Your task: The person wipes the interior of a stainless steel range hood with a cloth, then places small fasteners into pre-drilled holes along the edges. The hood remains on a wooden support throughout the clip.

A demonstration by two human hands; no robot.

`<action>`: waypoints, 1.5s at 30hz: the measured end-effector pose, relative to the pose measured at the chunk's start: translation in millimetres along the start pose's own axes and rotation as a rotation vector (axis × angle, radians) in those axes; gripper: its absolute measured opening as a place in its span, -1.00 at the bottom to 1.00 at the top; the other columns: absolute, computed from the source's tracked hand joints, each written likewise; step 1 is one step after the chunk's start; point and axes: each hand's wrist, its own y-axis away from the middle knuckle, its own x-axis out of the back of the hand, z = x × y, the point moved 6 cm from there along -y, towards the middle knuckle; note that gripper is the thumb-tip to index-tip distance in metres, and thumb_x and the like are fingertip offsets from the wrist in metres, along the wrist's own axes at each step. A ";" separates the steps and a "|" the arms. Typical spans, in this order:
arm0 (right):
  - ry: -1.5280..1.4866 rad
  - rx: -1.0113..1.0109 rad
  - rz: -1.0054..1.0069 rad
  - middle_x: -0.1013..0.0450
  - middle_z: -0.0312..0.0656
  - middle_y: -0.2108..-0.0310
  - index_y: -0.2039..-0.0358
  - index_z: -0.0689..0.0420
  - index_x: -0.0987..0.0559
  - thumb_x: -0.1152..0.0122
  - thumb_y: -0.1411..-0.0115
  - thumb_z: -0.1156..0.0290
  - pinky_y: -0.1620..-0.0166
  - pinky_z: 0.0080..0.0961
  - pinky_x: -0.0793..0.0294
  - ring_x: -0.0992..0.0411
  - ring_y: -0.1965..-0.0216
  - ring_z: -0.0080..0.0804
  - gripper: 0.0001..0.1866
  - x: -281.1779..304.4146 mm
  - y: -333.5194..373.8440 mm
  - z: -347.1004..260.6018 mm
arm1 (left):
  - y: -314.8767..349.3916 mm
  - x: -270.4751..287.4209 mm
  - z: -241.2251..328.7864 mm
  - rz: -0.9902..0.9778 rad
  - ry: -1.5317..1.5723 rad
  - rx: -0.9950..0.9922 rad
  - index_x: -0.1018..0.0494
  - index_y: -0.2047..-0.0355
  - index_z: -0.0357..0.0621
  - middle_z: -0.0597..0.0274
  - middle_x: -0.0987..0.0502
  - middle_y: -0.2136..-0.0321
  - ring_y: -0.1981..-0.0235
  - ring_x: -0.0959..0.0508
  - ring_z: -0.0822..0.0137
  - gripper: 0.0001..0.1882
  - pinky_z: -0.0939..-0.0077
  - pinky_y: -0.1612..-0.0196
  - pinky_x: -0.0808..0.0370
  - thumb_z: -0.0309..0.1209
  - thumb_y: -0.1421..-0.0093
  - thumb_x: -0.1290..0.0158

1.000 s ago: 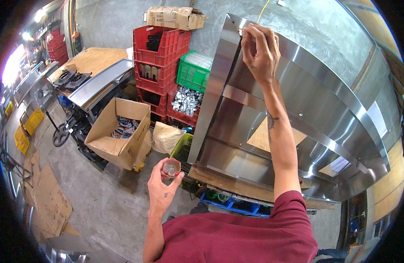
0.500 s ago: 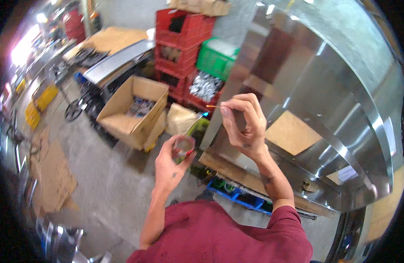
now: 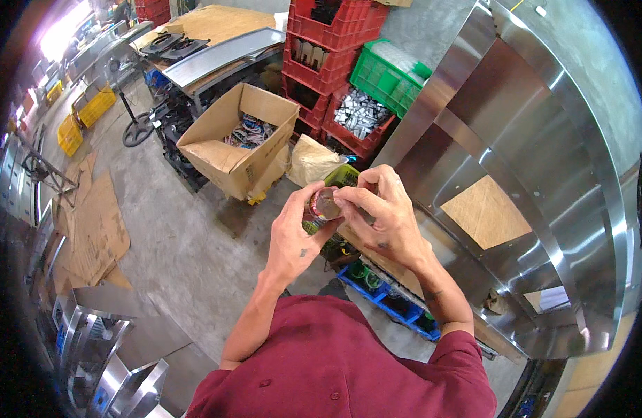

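Observation:
In the middle of the view, my left hand (image 3: 293,233) is curled around a small round object (image 3: 326,203) with a clear or greyish top face and a reddish rim; its exact kind is hard to make out. My right hand (image 3: 387,217) reaches it from the right, thumb and forefinger pinched at its edge. Whatever sits in that pinch is too small or hidden to see. Both hands are held up in front of my body, over a green basket (image 3: 342,173).
Stainless steel panels (image 3: 498,111) lean on the right. Beyond the hands are an open cardboard box (image 3: 216,161) with mixed small parts, stacked red crates (image 3: 321,66) and a green crate (image 3: 387,78). Blue bins (image 3: 383,306) sit low at the right; flattened cardboard (image 3: 101,223) covers floor at left.
My right hand has come down and left to the round object, from higher up where it pinched a thin orange-tipped piece. My left hand has risen and shifted right. The view has turned.

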 end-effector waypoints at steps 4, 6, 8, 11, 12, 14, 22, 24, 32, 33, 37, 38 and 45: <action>-0.010 0.004 -0.049 -0.43 -0.15 0.19 0.16 0.05 -0.71 -0.51 -0.15 0.49 0.13 -0.22 -0.43 -0.43 0.15 -0.12 -0.77 -4.5 -2.1 1.5 | -0.4 1.1 -1.9 -0.011 -0.021 0.017 -0.47 -0.32 -0.04 0.19 -0.65 -0.04 0.09 -0.61 0.30 -0.27 0.37 -0.03 -0.60 -0.59 -0.12 -0.42; -0.014 0.014 -0.068 -0.43 -0.15 0.18 0.16 0.05 -0.70 -0.51 -0.15 0.49 0.12 -0.22 -0.43 -0.43 0.14 -0.11 -0.77 -5.5 -3.0 1.3 | 0.0 1.8 -2.6 -0.008 -0.025 0.013 -0.47 -0.31 -0.05 0.19 -0.65 -0.05 0.10 -0.61 0.30 -0.27 0.37 -0.03 -0.61 -0.59 -0.12 -0.42; -0.027 0.008 -0.055 -0.43 -0.14 0.18 0.16 0.06 -0.70 -0.51 -0.15 0.49 0.12 -0.21 -0.43 -0.44 0.15 -0.11 -0.76 -4.7 -3.9 1.2 | -0.2 1.7 -4.8 -0.002 -0.010 0.016 -0.48 -0.31 -0.05 0.20 -0.65 -0.06 0.10 -0.61 0.30 -0.28 0.36 -0.03 -0.61 -0.58 -0.13 -0.43; -0.049 -0.014 -0.023 -0.43 -0.13 0.17 0.14 0.08 -0.70 -0.52 -0.15 0.52 0.09 -0.22 -0.46 -0.45 0.13 -0.11 -0.75 0.6 -5.1 0.0 | -0.1 0.6 -8.5 0.027 -0.010 0.032 -0.49 -0.30 -0.04 0.20 -0.67 -0.06 0.10 -0.63 0.30 -0.28 0.35 -0.05 -0.62 -0.55 -0.12 -0.45; -0.047 -0.020 0.008 -0.43 -0.12 0.16 0.14 0.08 -0.70 -0.52 -0.14 0.53 0.08 -0.22 -0.47 -0.46 0.13 -0.12 -0.74 6.4 -7.5 1.0 | -0.6 0.8 -8.7 0.042 -0.040 0.028 -0.49 -0.30 -0.04 0.20 -0.67 -0.06 0.10 -0.63 0.30 -0.28 0.34 -0.05 -0.62 -0.54 -0.11 -0.46; -0.036 -0.030 0.121 -0.45 -0.11 0.15 0.11 0.09 -0.71 -0.51 -0.14 0.57 0.05 -0.22 -0.51 -0.47 0.10 -0.13 -0.71 26.0 -15.1 6.3 | -1.8 -0.6 -9.8 0.050 -0.083 0.050 -0.50 -0.28 -0.07 0.16 -0.67 -0.05 0.07 -0.65 0.28 -0.31 0.33 -0.06 -0.63 -0.50 -0.13 -0.47; 0.559 0.291 0.860 -0.54 -0.10 0.18 0.14 0.16 -0.67 -0.45 -0.19 0.62 -0.03 -0.24 -0.54 -0.48 0.05 -0.13 -0.77 174.4 -83.6 56.5 | -3.2 -6.9 -8.4 -0.007 -0.063 0.071 -0.51 -0.25 -0.20 0.12 -0.68 -0.04 0.08 -0.66 0.31 -0.34 0.36 -0.03 -0.62 -0.40 -0.17 -0.48; 0.617 0.346 0.899 -0.54 -0.10 0.18 0.14 0.16 -0.67 -0.44 -0.22 0.60 -0.01 -0.25 -0.55 -0.48 0.05 -0.15 -0.79 192.5 -99.7 68.7 | -1.0 -7.9 -9.2 -0.017 -0.071 0.077 -0.51 -0.25 -0.20 0.13 -0.67 -0.03 0.08 -0.66 0.32 -0.35 0.38 -0.02 -0.61 -0.40 -0.17 -0.48; 0.634 0.340 0.862 -0.51 -0.08 0.15 0.11 0.17 -0.67 -0.44 -0.23 0.59 0.07 -0.30 -0.60 -0.52 0.12 -0.19 -0.78 206.4 -123.6 97.5 | 1.0 -5.9 -11.0 0.000 -0.059 0.073 -0.52 -0.25 -0.18 0.19 -0.66 0.02 0.17 -0.60 0.37 -0.36 0.40 0.03 -0.59 -0.44 -0.18 -0.47; 0.626 0.339 0.858 -0.51 -0.08 0.15 0.10 0.17 -0.67 -0.44 -0.23 0.58 0.08 -0.30 -0.61 -0.52 0.12 -0.19 -0.78 206.3 -123.4 99.9 | 0.8 -5.6 -11.4 0.003 -0.051 0.072 -0.52 -0.25 -0.18 0.19 -0.65 0.02 0.18 -0.59 0.37 -0.37 0.40 0.03 -0.59 -0.44 -0.18 -0.47; 0.672 0.377 0.836 -0.51 -0.08 0.13 0.09 0.16 -0.67 -0.46 -0.22 0.57 0.06 -0.28 -0.62 -0.53 0.09 -0.15 -0.75 205.1 -122.6 103.4 | 0.6 -4.3 -13.5 -0.015 -0.082 0.078 -0.50 -0.27 -0.20 0.11 -0.66 -0.03 0.17 -0.65 0.32 -0.35 0.37 0.04 -0.62 -0.43 -0.19 -0.46; 0.702 0.397 0.828 -0.51 -0.08 0.12 0.08 0.16 -0.67 -0.46 -0.21 0.56 0.06 -0.28 -0.63 -0.54 0.08 -0.15 -0.74 204.0 -122.6 102.6 | 0.6 -3.7 -13.2 -0.011 -0.074 0.070 -0.50 -0.27 -0.20 0.12 -0.66 -0.03 0.17 -0.65 0.32 -0.35 0.37 0.04 -0.62 -0.44 -0.19 -0.46; 0.613 0.332 0.809 -0.51 -0.10 0.08 0.06 0.15 -0.68 -0.50 -0.18 0.54 0.05 -0.25 -0.66 -0.55 0.05 -0.14 -0.70 206.0 -122.7 108.8 | -0.2 -2.9 -15.4 -0.006 -0.043 0.085 -0.51 -0.26 -0.18 0.18 -0.64 -0.01 0.17 -0.59 0.37 -0.36 0.41 0.05 -0.60 -0.42 -0.19 -0.47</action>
